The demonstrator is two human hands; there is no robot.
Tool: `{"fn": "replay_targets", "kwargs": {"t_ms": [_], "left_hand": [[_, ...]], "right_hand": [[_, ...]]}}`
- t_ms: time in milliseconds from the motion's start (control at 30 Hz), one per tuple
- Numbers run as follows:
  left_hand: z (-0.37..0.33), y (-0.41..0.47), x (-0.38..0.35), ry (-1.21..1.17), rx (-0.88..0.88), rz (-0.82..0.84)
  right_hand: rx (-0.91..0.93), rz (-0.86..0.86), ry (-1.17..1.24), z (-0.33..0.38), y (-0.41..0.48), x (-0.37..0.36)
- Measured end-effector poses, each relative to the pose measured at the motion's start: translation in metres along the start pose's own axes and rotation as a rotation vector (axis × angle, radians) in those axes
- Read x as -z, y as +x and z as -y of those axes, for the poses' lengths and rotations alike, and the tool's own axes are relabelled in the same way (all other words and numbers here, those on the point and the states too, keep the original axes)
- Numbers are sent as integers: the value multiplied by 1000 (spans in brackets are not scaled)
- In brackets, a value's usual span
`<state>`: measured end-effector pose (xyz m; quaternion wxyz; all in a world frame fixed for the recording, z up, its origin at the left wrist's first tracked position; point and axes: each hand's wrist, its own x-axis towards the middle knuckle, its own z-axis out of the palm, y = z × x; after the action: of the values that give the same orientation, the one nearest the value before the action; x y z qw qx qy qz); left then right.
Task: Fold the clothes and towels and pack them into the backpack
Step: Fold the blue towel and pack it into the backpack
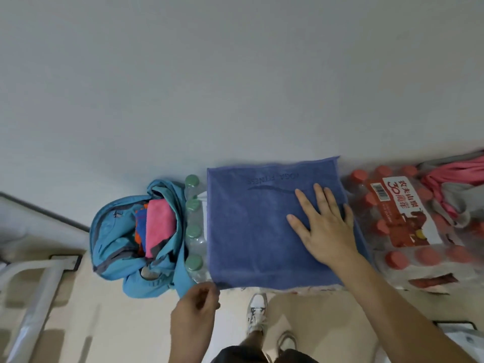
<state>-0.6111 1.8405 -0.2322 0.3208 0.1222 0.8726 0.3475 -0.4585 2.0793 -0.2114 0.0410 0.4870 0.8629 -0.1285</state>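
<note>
One blue towel (262,231) lay spread flat over a pack of green-capped bottles (193,229), which served as a raised folding surface against the wall; it covered the pack edge to edge, so only the four caps along the pack's left edge showed. One teal backpack (125,239) sat on the floor, touching that left edge, its mouth open upward, probably so each folded piece could go straight in. Inside it stood one pink cloth (159,229) and at least one blue-and-orange item (140,226), already packed. At the pack's right edge lay a second pack, of red-capped bottles (408,218); its count could not be told. On its far right corner was a grey-and-pink heap (450,189), likely clothes not yet folded.

The right hand (324,226) rested open, palm down and fingers spread, near the towel's right edge, gripping nothing, apparently pinning the towel. The left hand (196,307) was curled at the towel's near left corner, seemingly pinching it for a fold, though contact was unclear.
</note>
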Motion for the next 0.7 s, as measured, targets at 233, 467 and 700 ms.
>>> {"fn": "replay_targets", "kwargs": {"t_ms": [233,467,700], "left_hand": [[13,-8,-25,-512,118,-31],[20,-3,-24,-600,86,101],[25,-9,-17,-681,29,37]], "right_hand": [[-272,-507,839,-19,-88,3],[-700,-184,1531,-49,-141,-28],[-634,23,1631,-69,-130,-31]]}}
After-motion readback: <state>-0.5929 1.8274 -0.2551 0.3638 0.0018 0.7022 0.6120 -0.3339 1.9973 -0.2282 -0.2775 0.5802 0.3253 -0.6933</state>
